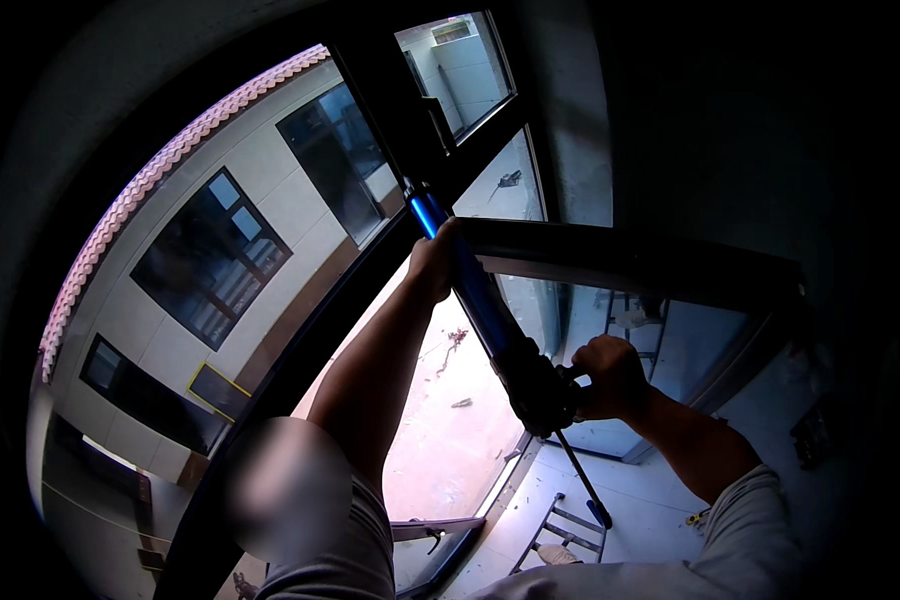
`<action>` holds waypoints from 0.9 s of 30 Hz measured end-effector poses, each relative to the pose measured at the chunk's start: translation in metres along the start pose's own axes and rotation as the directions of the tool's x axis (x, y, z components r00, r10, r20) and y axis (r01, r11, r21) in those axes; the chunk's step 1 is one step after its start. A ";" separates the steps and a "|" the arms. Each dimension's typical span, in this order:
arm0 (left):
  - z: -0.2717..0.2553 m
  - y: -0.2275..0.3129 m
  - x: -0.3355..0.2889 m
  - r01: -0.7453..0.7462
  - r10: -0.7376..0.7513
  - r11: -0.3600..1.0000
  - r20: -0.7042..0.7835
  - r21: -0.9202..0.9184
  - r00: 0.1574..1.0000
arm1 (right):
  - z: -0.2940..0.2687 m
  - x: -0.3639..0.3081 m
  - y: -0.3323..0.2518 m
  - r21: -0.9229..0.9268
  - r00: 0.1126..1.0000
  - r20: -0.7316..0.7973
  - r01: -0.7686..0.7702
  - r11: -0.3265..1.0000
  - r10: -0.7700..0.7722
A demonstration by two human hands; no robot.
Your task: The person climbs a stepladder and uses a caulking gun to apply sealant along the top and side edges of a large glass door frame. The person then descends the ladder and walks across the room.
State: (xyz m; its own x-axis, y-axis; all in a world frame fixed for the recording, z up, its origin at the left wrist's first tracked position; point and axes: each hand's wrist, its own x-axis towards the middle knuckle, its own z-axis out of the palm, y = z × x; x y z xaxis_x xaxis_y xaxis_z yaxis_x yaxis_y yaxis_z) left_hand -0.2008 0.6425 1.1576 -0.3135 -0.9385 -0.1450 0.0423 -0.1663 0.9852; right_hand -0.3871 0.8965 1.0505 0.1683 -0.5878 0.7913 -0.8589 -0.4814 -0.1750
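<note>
A caulking gun (482, 315) with a blue barrel slants across the middle, its nozzle end up by the dark window frame (370, 275). Whether the tip touches the frame I cannot tell. My left hand (435, 262) is wrapped round the front part of the barrel. At the black rear end, my right hand (608, 375) is closed on the handle; shadow hides most of its fingers. The gun's thin plunger rod (580, 470) sticks out behind, down to the right.
An open window sash (630, 255) juts out to the right of the gun. Below stands a ladder (565, 530) on the pale floor. Through the opening lie a paved yard (440, 400) with scraps and a light-walled building (315, 215) with dark windows.
</note>
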 end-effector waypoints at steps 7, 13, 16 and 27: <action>0.002 -0.029 0.003 0.051 -0.051 0.998 -0.005 -0.039 0.999 | -0.001 -0.016 -0.001 -0.047 0.998 0.059 -0.028 0.999 0.030; -0.005 -0.049 0.014 0.066 -0.066 0.995 0.001 -0.080 0.998 | -0.016 -0.016 -0.027 -0.099 0.992 0.055 -0.104 0.990 0.110; 0.001 -0.052 0.014 0.078 -0.079 0.995 -0.013 -0.067 0.997 | -0.021 -0.032 -0.018 0.213 0.935 0.338 -0.190 0.958 0.110; 0.014 -0.042 0.001 0.130 -0.131 0.990 -0.008 -0.055 0.991 | -0.032 -0.036 -0.007 0.486 0.940 0.340 -0.185 0.854 0.010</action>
State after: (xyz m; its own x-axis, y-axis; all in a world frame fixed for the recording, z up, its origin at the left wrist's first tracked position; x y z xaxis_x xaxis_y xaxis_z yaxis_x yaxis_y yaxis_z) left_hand -0.2161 0.6530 1.1174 -0.3088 -0.9110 -0.2734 0.0528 -0.3034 0.9514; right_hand -0.4027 0.9413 1.0419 0.3140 -0.7786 0.5433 -0.5298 -0.6185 -0.5803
